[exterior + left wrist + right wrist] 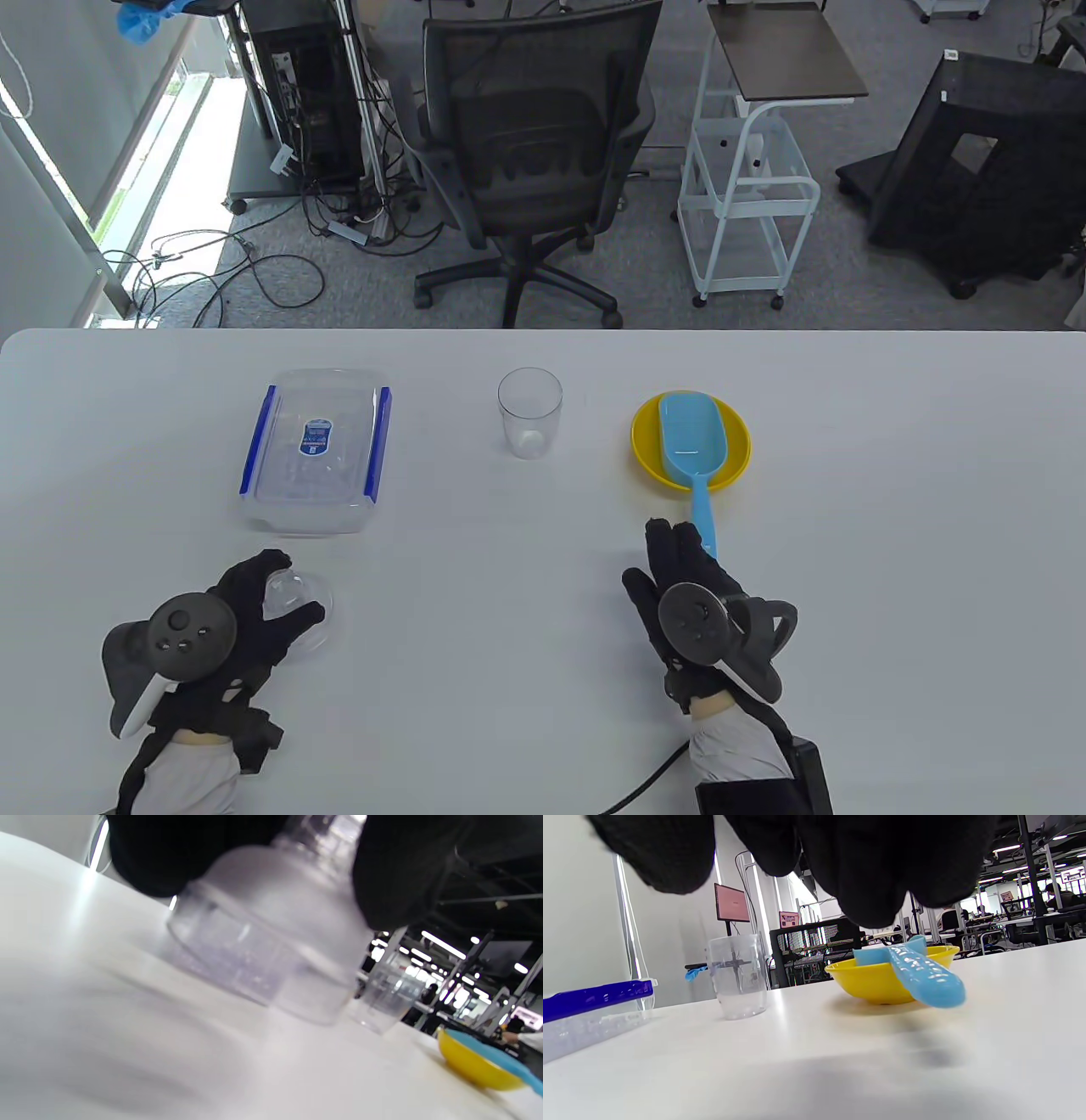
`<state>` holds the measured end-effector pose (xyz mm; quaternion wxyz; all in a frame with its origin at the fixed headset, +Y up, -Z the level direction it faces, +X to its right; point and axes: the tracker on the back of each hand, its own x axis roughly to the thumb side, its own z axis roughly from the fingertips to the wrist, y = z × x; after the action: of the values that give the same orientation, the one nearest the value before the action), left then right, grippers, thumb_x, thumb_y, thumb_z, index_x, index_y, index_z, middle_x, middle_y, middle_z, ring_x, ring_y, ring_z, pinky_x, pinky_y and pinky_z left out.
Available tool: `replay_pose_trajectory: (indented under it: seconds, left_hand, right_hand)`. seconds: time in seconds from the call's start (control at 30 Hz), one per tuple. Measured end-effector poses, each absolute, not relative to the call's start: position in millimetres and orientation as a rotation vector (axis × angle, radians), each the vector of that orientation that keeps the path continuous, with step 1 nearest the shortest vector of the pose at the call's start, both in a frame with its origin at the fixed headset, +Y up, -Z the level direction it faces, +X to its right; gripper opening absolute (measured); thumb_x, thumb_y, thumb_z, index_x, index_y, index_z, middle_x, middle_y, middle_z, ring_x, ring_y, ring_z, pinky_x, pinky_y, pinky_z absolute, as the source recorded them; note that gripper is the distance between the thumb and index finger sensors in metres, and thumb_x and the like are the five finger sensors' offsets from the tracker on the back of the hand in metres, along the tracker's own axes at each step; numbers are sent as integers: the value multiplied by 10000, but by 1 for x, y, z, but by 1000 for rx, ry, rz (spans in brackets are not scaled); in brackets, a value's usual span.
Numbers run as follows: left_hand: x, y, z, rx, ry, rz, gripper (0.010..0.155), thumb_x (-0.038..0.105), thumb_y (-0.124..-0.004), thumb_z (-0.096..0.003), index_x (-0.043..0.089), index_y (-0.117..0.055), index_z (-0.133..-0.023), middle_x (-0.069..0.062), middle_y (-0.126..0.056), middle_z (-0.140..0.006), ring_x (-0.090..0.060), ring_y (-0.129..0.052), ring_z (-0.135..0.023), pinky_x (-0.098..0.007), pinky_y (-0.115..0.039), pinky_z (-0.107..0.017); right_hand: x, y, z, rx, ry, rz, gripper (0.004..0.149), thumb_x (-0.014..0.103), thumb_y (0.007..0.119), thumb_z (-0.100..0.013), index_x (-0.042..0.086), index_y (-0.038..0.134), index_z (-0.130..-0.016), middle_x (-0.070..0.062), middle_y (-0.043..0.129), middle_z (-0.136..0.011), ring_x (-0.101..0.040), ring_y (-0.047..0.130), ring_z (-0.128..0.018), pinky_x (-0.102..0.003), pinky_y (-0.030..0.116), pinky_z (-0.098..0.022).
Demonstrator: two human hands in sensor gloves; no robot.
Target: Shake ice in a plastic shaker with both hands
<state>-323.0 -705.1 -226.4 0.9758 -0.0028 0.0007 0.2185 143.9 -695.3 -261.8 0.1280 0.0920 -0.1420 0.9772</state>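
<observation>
The clear plastic shaker cup (529,413) stands upright and open at the table's middle; it also shows in the right wrist view (738,976) and the left wrist view (388,997). My left hand (293,587) grips the clear domed shaker lid (321,630) near the front left; in the left wrist view the lid (271,955) is tilted just above the table between my fingers (398,870). My right hand (657,556) lies open, fingers stretched, just short of the end of the blue scoop's handle (702,518), without touching it. The scoop (925,978) rests in a yellow bowl (646,458).
A clear lidded container with blue clips (316,450) sits at the back left, beyond my left hand; its contents are hard to tell. The yellow bowl (874,984) is right of the cup. An office chair (534,144) and a white cart (747,195) stand beyond the table's far edge.
</observation>
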Motion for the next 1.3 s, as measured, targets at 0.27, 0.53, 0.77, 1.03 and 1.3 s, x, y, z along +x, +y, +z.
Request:
replay_pose_trajectory:
  seconds: [0.27, 0.53, 0.77, 1.03, 1.3]
  left_hand:
    - [-319, -721, -234, -171, 5, 418, 745, 483, -934, -550, 136, -651, -1145, -266, -690, -1111, -469, -820, -961, -574, -810, -639]
    - [-309, -737, -241, -370, -8, 342, 753, 436, -937, -564, 200, -586, -1186, -273, -636, -1113, -485, -788, -980, -572, -800, -655]
    - [-303, -732, -238, -391, -13, 361, 800, 532, -894, -567, 166, -582, -1206, -374, -480, -1192, -588, -653, -1029, -691, -698, -680]
    - [-313, -689, -228, -15, -2, 667, 926, 592, -792, -615, 108, -329, -1255, -373, -325, -1229, -630, -433, -1088, -783, -538, -706]
    - [-340, -655, -250, 42, -15, 873, 861, 587, -718, -656, 91, -341, -1250, -362, -401, -1218, -597, -500, -1081, -761, -566, -702]
  right_hand:
    - [141, -695, -261, 324, -393, 2814, 642, 435, 837, -478, 93, 672, -996, -309, 729, -946, -462, 904, -731, -596, 794, -504]
    - [148, -693, -263, 308, -371, 2754, 644, 434, 839, -478, 92, 671, -997, -311, 728, -947, -464, 903, -732, -598, 793, -506]
    - [150, -689, -261, 306, -371, 2720, 641, 429, 840, -478, 92, 671, -997, -311, 726, -949, -464, 903, -733, -599, 792, -507]
    - [149, -687, -260, 327, -365, 2685, 643, 433, 839, -479, 91, 672, -996, -310, 728, -947, -463, 904, -732, -598, 794, -505]
    - [145, -686, -258, 348, -336, 2664, 645, 438, 837, -480, 92, 672, -997, -312, 726, -948, -464, 904, -732, -599, 792, -506]
